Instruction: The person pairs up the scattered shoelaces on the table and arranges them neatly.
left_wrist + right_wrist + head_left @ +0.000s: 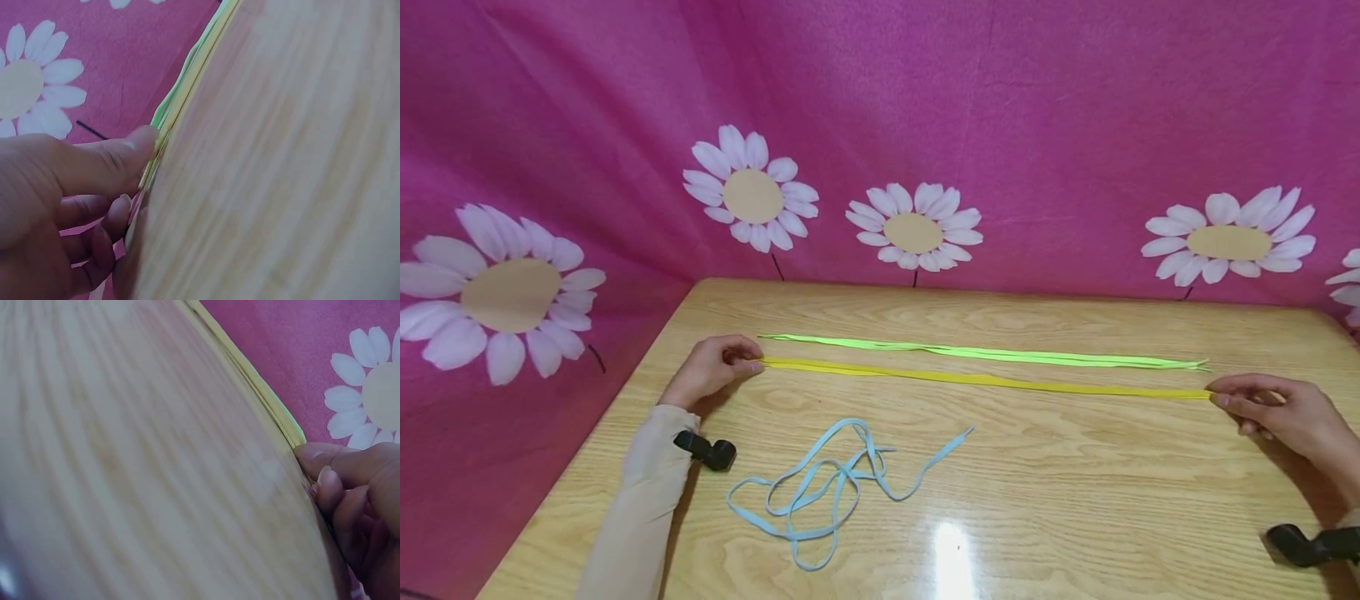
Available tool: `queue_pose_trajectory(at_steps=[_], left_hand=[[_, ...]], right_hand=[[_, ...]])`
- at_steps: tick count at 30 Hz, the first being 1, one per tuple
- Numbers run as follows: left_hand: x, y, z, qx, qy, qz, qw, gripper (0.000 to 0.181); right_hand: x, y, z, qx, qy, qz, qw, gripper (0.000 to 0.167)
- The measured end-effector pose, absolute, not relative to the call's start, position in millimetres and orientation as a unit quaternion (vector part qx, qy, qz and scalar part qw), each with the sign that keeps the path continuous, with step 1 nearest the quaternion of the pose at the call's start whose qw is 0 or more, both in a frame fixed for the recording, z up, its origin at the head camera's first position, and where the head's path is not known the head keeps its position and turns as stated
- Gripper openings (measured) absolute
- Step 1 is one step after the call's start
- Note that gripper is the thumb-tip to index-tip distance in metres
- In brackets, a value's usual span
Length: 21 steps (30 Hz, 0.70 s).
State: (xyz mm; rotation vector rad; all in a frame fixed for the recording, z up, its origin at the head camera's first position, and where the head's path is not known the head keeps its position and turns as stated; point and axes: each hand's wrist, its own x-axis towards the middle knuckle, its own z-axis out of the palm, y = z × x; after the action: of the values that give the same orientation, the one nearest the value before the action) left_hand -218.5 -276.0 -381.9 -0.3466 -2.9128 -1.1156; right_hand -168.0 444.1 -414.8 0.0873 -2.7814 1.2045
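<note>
A flat yellow shoelace (pixel 985 380), laid double, stretches nearly straight across the table between both hands. My left hand (pixel 718 367) pinches its left end between thumb and fingers; the left wrist view shows the thumb (pixel 119 156) pressed over the lace. At the other end my right hand (pixel 1288 412) pinches the lace, and the thumb (pixel 340 462) covers its tip in the right wrist view. Just behind and roughly parallel lies a neon green shoelace (pixel 1000 354), also folded lengthwise. Nearer the front, a light blue shoelace (pixel 842 475) lies in loose tangled loops, touched by neither hand.
The wood-grain table (pixel 1075 483) has a glare spot near its front. A magenta cloth (pixel 1037 108) with white daisies hangs behind it and along the left side. Each wrist wears a small black camera, such as the left one (pixel 706 450).
</note>
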Motion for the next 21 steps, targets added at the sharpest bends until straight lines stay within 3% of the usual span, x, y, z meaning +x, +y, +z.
queue_pose_trajectory(at_steps=[9,13,18,21], left_hand=[[-221.2,-268.0,-387.1,-0.11,-0.935,-0.335,0.026,0.005],[-222.0,-269.1,-388.7,-0.103,-0.938,-0.329,0.034,0.004],[-222.3,-272.8,-388.8,-0.108,-0.939,-0.324,0.04,0.004],[-222.4,-275.7,-387.6,-0.116,-0.937,-0.326,0.046,0.004]], right_hand=[[-162.4,440.1,-417.3,0.0,-0.915,0.397,0.072,0.015],[-160.4,438.4,-419.4,-0.015,-0.93,0.358,0.082,0.008],[-160.9,433.1,-421.3,-0.032,-0.947,0.309,0.083,0.034],[-161.4,431.5,-421.7,-0.033,-0.95,0.297,0.087,0.035]])
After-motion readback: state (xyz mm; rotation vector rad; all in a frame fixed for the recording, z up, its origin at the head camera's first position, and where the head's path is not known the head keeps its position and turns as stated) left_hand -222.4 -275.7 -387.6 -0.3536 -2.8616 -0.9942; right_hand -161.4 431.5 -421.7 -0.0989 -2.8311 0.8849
